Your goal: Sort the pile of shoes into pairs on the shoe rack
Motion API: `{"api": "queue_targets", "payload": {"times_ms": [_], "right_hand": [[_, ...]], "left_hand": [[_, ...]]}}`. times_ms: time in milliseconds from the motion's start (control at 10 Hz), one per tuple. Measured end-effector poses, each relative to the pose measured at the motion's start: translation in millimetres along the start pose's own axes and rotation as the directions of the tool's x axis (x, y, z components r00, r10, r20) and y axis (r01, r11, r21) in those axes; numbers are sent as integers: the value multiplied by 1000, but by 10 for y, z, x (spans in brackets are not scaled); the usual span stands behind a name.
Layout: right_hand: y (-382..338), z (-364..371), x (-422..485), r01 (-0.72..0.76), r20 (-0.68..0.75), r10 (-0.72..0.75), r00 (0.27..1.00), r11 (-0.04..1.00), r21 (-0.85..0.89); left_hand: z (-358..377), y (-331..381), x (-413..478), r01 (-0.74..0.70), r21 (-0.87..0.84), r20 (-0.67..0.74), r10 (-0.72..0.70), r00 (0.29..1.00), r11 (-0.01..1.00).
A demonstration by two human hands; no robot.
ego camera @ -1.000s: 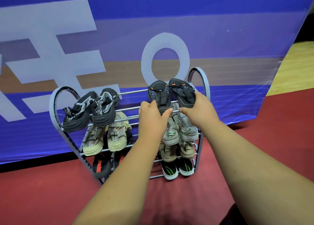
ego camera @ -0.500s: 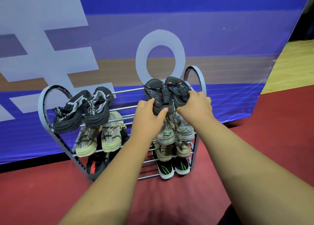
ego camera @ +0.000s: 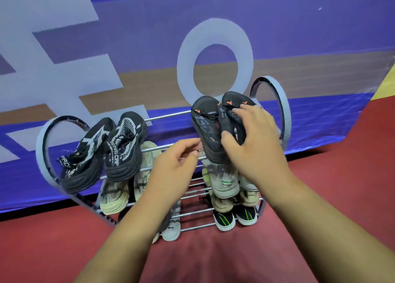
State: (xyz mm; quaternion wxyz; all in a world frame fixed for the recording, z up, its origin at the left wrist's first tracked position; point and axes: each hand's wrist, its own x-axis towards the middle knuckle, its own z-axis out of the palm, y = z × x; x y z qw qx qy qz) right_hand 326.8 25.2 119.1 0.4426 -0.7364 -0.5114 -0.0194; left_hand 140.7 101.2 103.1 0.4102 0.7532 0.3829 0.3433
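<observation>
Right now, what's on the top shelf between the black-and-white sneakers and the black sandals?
No shoe: the head view shows only bare rack bars between the black-and-white sneakers and black sandals, with the left hand in front of that gap.

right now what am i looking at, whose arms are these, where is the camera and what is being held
There is no machine here: these are a person's two bare arms. The single picture comes from a camera worn on their head, looking forward and down.

On the red floor stands a metal shoe rack, in front of a blue banner. Its bars hold shoes side by side in pairs: black-and-white sneakers at top left, and beige shoes among the ones lower down.

The right hand has its thumb and fingers around one of the black shoes with orange marks at top right. The left hand sits just beside that pair, fingers loosely curled, holding nothing that I can see.
</observation>
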Motion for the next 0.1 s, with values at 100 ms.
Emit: {"api": "queue_targets", "payload": {"times_ms": [100], "right_hand": [[-22,51,43,25,25,-24,999,999,-35]], "left_hand": [[-79,93,4,54,-26,28,-53,998,998]]}}
